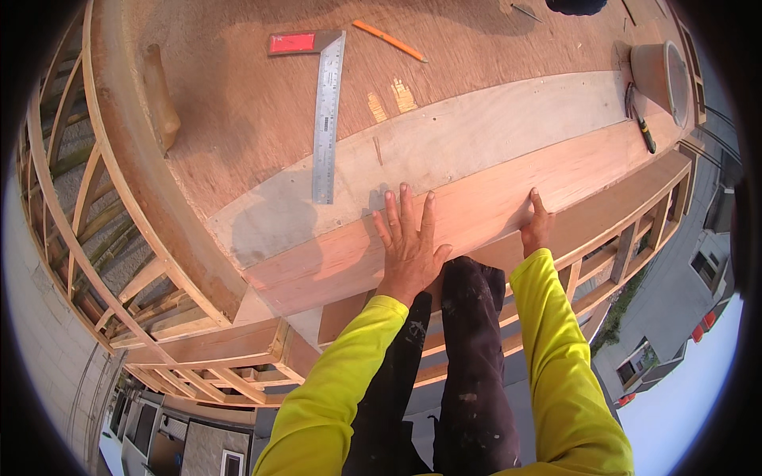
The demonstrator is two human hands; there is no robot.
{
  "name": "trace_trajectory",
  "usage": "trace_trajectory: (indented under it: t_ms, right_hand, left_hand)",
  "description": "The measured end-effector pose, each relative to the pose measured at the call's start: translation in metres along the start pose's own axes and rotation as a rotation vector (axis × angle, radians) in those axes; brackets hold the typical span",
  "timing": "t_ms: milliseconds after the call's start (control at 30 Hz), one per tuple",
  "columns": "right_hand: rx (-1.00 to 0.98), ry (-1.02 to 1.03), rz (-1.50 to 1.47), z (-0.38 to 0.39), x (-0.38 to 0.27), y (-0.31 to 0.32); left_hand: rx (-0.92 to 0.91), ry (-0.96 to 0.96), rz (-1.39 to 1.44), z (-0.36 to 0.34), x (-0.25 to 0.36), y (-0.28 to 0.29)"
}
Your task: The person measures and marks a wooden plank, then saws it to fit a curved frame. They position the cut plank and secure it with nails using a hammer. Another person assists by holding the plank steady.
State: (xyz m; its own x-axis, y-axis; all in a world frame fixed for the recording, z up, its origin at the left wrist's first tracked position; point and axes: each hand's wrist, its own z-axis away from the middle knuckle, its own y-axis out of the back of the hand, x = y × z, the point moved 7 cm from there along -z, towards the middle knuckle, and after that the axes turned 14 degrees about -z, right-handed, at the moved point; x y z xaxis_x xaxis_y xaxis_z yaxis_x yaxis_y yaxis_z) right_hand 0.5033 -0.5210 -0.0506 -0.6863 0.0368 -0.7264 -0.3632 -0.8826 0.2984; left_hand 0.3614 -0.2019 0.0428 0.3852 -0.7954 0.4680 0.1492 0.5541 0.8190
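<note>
Lying along the near side of a plywood surface, one pale plywood strip ran beneath both hands. Left hand: open, palm down, fingers spread. Right hand: partly curled at the strip's near edge, one digit extended; grip could not be told. Try square: red-inlaid stock, steel blade bearing graduations and small dark print. Grey bucket: upper right, contents unclear.

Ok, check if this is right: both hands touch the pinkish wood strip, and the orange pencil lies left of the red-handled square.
Not left: in the head view, the orange pencil lies right of the red-handled square. The left hand and right hand do touch the pinkish strip.
</note>
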Motion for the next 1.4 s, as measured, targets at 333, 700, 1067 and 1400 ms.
trace_trajectory:
  t_ms: [333,700,1067,1400]
  right_hand:
    - [0.096,0.043,-0.014,0.022,-0.02,-0.005]
    - [0.06,-0.083,-0.158,0.029,-0.014,-0.016]
    - [0.089,-0.201,0.141,0.018,0.012,-0.007]
    - [0.058,-0.137,-0.104,0.023,-0.026,-0.005]
  left_hand:
    - [-0.346,0.015,-0.354,-0.048,0.002,-0.065]
    - [-0.671,0.075,-0.541,-0.063,-0.004,-0.043]
    - [-0.251,0.003,-0.337,-0.167,-0.016,0.1]
    - [0.354,0.424,-0.531,-0.267,-0.113,0.162]
